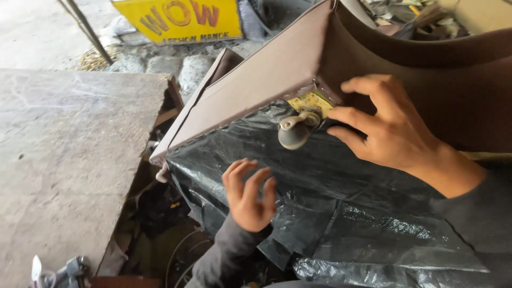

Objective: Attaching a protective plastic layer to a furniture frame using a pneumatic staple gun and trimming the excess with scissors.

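A piece of brown upholstered furniture (266,74) lies tipped over in front of me, its underside covered in shiny black plastic sheet (330,197). A small grey caster wheel (295,130) on a yellowish bracket sticks out near the brown edge. My right hand (389,130) rests on the furniture just right of the wheel, fingers spread and curled over the brown fabric edge. My left hand (248,194) presses flat on the black sheet lower down, fingers apart, holding nothing. Both arms wear dark grey sleeves.
A flat grey concrete slab (69,154) fills the left side. Between it and the furniture is a dark gap with wires and scrap (165,229). A yellow sign board (181,18) and stones (160,64) lie beyond. Metal tools (64,272) sit at the lower left.
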